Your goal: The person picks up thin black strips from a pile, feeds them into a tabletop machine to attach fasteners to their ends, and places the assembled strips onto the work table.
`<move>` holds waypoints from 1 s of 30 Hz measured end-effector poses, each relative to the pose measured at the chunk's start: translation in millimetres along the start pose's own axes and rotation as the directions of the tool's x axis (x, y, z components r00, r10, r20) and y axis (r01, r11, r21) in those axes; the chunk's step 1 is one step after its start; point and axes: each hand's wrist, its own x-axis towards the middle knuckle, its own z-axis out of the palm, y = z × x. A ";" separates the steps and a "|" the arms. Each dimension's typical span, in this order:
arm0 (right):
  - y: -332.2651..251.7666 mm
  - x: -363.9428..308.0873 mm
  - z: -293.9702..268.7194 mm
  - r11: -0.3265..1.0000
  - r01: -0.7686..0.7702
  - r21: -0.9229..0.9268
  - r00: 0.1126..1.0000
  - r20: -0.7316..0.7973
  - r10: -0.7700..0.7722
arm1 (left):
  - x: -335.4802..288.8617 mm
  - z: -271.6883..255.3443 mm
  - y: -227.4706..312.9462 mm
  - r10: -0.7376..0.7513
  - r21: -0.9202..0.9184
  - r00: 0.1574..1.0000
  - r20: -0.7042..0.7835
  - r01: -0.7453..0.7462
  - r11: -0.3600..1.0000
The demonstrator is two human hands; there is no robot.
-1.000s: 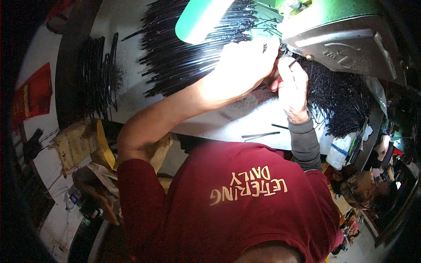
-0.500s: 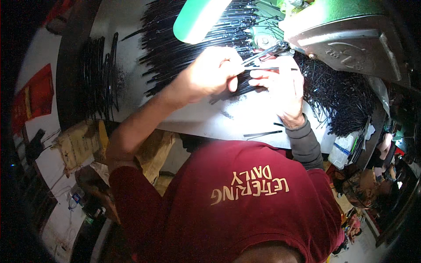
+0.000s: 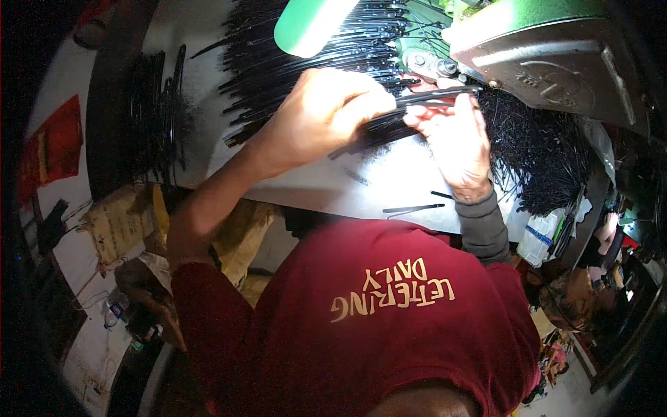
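My left hand (image 3: 330, 115) is closed, its thumb and fingers pinching the left end of a slim black strip (image 3: 436, 94). Around the strip's right part, just below the machine (image 3: 549, 76), the fingers of my right hand (image 3: 455, 149) are curled. The strip lies nearly level between both hands. Glare hides some of the fingertips. Behind the left hand, a wide layer of black strips (image 3: 257, 83) covers the table. More strips (image 3: 379, 132) lie under and beside the left hand's fingers.
A green lamp-like piece (image 3: 299, 31) hangs over the layer. To the right, a tangled heap of thin black pieces (image 3: 549, 153) lies beside the machine. Loose strips (image 3: 413, 208) lie near the white table's (image 3: 313, 191) front edge. Another bundle (image 3: 156, 118) is at far left.
The strip's dark end, formerly angled up at the machine's round metal part, is away from it now. The strip lies lower and flatter between my hands. My right hand has shifted slightly right.
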 end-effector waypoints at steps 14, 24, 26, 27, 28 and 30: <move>-27.1 20.5 -20.6 0.973 0.227 -0.027 0.929 -0.294 -0.225 | 46.8 54.4 -15.7 -0.345 -0.987 0.926 -0.153 -0.125 0.102; -25.0 18.5 -39.0 0.959 0.283 0.013 0.930 -0.250 -0.271 | 52.8 65.8 -36.0 -0.136 -0.956 0.953 -0.269 -0.247 0.159; -22.5 20.0 -31.3 0.960 0.277 -0.048 0.923 -0.264 -0.279 | 50.6 64.0 -30.8 -0.198 -0.958 0.946 -0.257 -0.221 0.184; -22.5 19.4 -33.0 0.960 0.274 -0.048 0.924 -0.264 -0.277 | 49.8 62.9 -27.9 -0.259 -0.959 0.935 -0.244 -0.193 0.207; -22.7 18.2 -36.2 0.959 0.282 -0.019 0.918 -0.285 -0.275 | 50.3 65.1 -29.2 -0.261 -0.959 0.934 -0.245 -0.194 0.206; -22.7 19.1 -35.2 0.956 0.292 0.011 0.913 -0.301 -0.275 | 53.9 68.0 -32.1 -0.272 -0.956 0.932 -0.239 -0.176 0.236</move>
